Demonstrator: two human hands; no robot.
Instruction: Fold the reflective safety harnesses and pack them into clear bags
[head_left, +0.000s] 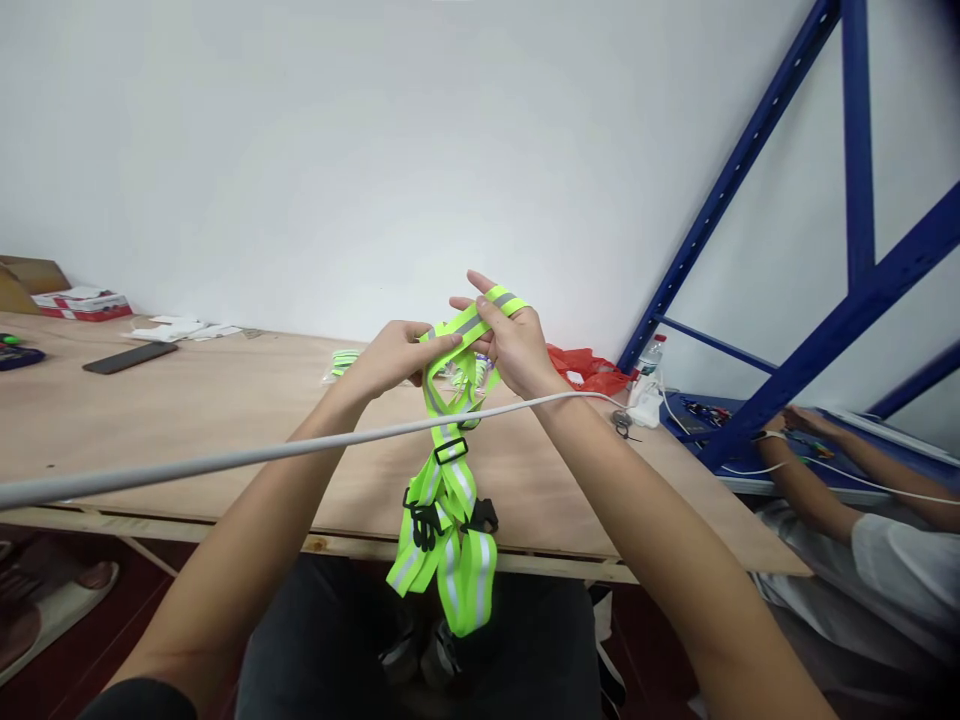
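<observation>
I hold a neon yellow-green reflective strap harness (448, 500) with grey stripes and black plastic buckles up in front of me, above the plywood table (225, 420). My left hand (394, 358) pinches one end of its top band between thumb and fingers. My right hand (514, 335) has the band wrapped over its raised fingers and grips it. The rest of the harness hangs down past the table's front edge toward my lap.
A white cable (300, 450) crosses in front of my arms. On the table lie a black phone (129, 357), red-white boxes (82, 303), papers, more packed straps (343, 362), a red bag (589, 368) and a charger. Blue rack beams (855, 300) stand right, where another person's arms (825, 480) work.
</observation>
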